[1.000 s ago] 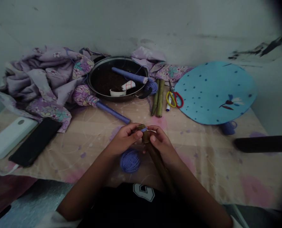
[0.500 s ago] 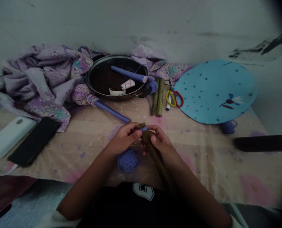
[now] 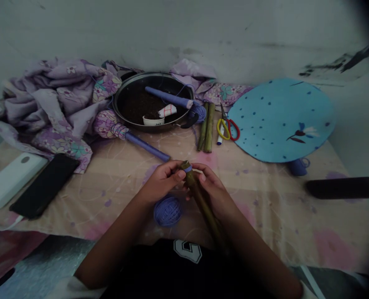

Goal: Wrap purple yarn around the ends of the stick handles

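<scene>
Both hands close around a greenish-brown cylindrical stick (image 3: 197,196).
The left hand (image 3: 165,179) pinches its far end beside a narrow band of purple yarn (image 3: 188,169); the right hand (image 3: 214,187) grips from the other side. The stick slants toward the person's black shirt (image 3: 159,265), above the peach patterned cloth surface (image 3: 116,182), near a round purple yarn ball (image 3: 168,211).

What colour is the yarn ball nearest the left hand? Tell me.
The yarn ball is bluish purple (head view).
</scene>
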A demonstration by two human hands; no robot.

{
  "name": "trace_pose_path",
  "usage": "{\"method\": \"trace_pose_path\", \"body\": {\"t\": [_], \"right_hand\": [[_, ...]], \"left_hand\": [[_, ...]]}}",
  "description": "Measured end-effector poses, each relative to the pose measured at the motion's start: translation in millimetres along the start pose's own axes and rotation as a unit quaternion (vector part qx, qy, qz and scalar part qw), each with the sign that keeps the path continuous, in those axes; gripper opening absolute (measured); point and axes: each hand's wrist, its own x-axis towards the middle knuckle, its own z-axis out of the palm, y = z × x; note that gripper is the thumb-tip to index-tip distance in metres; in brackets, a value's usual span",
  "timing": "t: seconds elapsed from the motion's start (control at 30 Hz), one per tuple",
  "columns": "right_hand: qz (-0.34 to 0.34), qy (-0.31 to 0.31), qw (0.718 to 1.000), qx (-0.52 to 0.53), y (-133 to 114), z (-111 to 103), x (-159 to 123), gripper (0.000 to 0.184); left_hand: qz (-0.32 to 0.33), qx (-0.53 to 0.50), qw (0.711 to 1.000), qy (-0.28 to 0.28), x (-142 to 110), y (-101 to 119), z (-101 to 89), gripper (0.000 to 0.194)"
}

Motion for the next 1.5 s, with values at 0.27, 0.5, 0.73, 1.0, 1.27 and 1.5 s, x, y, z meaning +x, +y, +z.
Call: {"method": "trace_pose_path", "body": {"t": [0.27,0.5,0.73,1.0,1.27,1.5], "right_hand": [[0.019,-0.026,0.999,0.003,-0.6,-3.3,-2.3,0.039],[-0.003,-0.018,1.0,0.009,2.8,-0.8,-0.2,0.048],[0.016,0.004,1.0,-0.001,-0.2,-2.7,-1.2,0.04],[0.005,0.003,1.0,0.009,1.7,-1.3,-0.2,0.041],[-0.071,0.028,0.994,-0.076,3.2,0.5,-2.4,0.023],[-0.046,0.019,0.998,-0.043,0.4,-0.3,-2.7,0.023]], "left_hand": [[-0.026,-0.046,0.998,-0.032,-0.9,-0.6,3.3,0.032],[-0.018,-0.015,1.0,0.01,-0.5,-4.1,0.6,0.036],[-0.019,-0.021,1.0,-0.007,-0.7,-2.3,1.5,0.029],[-0.013,0.001,1.0,0.005,0.1,-2.2,2.2,0.026],[-0.007,0.075,0.996,0.052,1.0,-5.6,-3.8,0.032],[-0.01,0.041,0.999,-0.005,0.3,-1.8,0.7,0.031]]}}
